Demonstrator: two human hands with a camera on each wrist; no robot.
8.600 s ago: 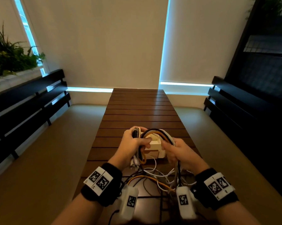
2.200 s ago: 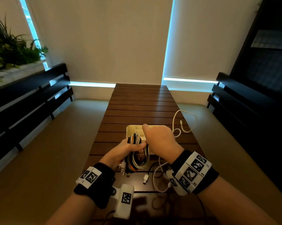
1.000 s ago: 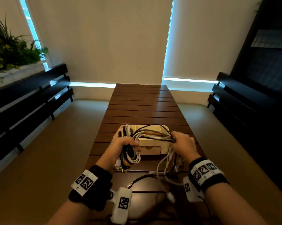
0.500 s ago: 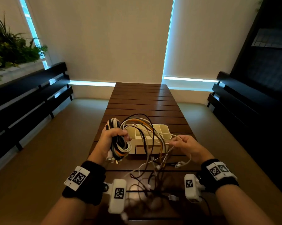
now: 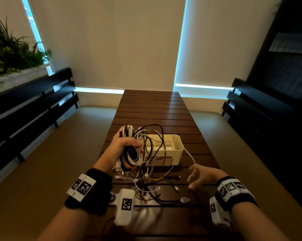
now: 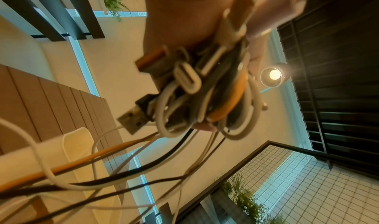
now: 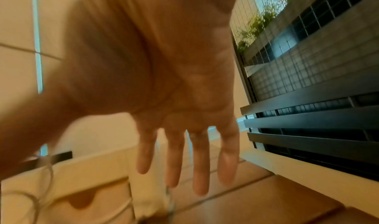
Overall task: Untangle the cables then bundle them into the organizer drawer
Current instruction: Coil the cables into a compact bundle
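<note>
Closest to me, loose cable ends [image 5: 157,190] sprawl over the near slats of the table [image 5: 152,108], white, black and orange strands crossing one another with their plugs lying apart, so I judge the untangling is far from finished. My right hand [image 5: 201,176] hovers just right of that sprawl with the palm turned down and the fingers [image 7: 176,159] spread and straight, holding nothing; the right wrist view confirms an empty, flat palm. A single white cable [image 5: 190,155] runs from near the fingertips up toward the organizer, but I cannot tell whether it touches them. I read this open pose as a reach to pick one strand out of the mess while the other hand anchors the rest. A little farther, my left hand [image 5: 124,145] is raised above the table, its grip curled tightly round the coiled bundle [image 5: 131,153] of cables, with loops sticking out above the fist and hanging below it. The left wrist view shows USB plugs [image 6: 133,119] and white, grey and orange loops packed together under the fingers, while several strands trail down toward the table. Holding the coil high keeps the gathered part from mixing with the loose tails. Just behind the bundle sits the cream organizer [image 5: 174,153], its top compartments open and its front drawer, as far as I can tell, shut and with no cables stowed inside yet.
</note>
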